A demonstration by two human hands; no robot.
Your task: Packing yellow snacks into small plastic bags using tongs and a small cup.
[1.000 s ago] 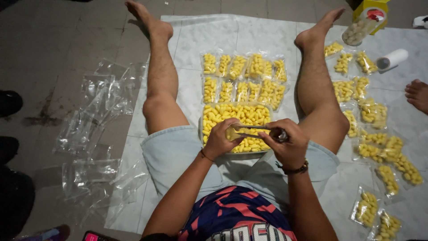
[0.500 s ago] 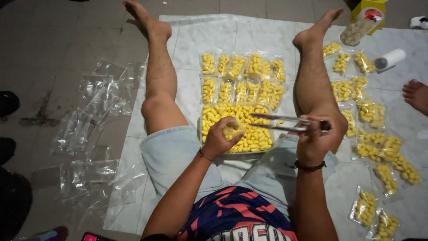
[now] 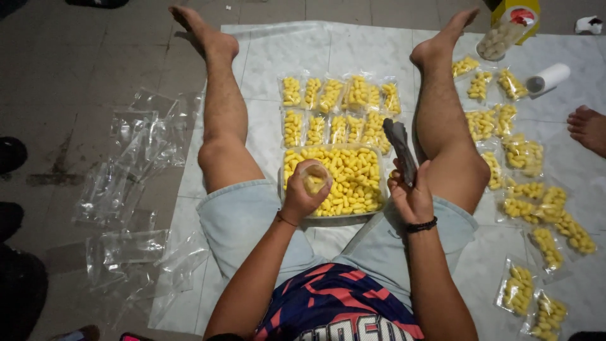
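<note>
Left hand (image 3: 303, 194) cupping snacks over tray (image 3: 379, 211)

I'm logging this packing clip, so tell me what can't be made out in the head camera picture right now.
- Left hand: its fingers wrap a small clear cup, hiding most of it.
- Right hand: the dark flat thing it holds is motion-blurred, so its kind is unclear.
- Tray of yellow snacks: near edge hidden behind both hands.
- Yellow box: cut off by the top edge.
- Another person's foot: cut off at the right edge.
</note>
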